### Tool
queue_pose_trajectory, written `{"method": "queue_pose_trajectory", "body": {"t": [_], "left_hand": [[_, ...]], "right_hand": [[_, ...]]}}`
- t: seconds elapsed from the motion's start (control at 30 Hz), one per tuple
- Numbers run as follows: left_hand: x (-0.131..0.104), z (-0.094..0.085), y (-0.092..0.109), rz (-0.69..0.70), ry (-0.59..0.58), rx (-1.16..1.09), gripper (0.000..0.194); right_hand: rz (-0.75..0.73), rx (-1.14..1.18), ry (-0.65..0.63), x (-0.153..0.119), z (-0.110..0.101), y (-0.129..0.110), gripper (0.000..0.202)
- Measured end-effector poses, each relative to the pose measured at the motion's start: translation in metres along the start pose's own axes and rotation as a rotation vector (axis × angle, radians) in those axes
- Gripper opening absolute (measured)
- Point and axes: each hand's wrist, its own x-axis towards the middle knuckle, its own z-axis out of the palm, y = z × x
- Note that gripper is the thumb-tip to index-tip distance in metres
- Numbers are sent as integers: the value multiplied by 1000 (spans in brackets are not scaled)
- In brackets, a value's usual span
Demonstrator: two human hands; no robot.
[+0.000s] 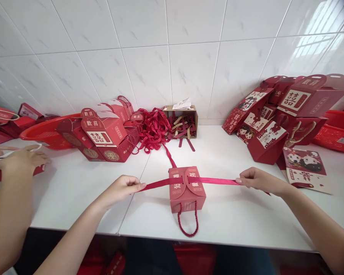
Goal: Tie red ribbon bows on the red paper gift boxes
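Note:
A small red gift box (187, 196) stands on the white table in front of me, its two top flaps meeting in the middle. A red ribbon (218, 180) runs through the slots in these flaps and stretches out to both sides. My left hand (128, 185) pinches the ribbon's left end, and my right hand (250, 179) pinches it on the right, with a short tail showing past the fingers. From the box's near side hangs a loop of twisted red cord (189, 233). Another strip of ribbon trails behind the box toward the ribbon heap.
Behind lie a heap of red ribbons (154, 128) and a cardboard box (195, 118) of strips. Red gift boxes (103, 131) stand at left, more boxes (301, 99) at right. Red baskets (48, 130) flank them. A co-worker's hands (23, 158) are at far left.

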Motion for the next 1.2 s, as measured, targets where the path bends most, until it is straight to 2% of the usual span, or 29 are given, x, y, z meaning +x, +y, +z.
{"method": "queue_pose_trajectory", "body": {"t": [0.17, 0.5, 0.7, 0.93, 1.2], "left_hand": [[3, 0, -9, -10, 11, 78, 42], [11, 3, -16, 24, 103, 140, 38], [15, 8, -23, 30, 180, 268, 41], [7, 21, -22, 10, 191, 280, 44], [0, 4, -28, 30, 270, 271, 44]], "right_hand": [[29, -35, 2, -9, -2, 6, 47], [-75, 7, -99, -20, -10, -1, 40], [17, -16, 20, -16, -14, 6, 45], [19, -13, 18, -15, -8, 8, 45], [-70, -3, 24, -21, -13, 12, 43]]}}
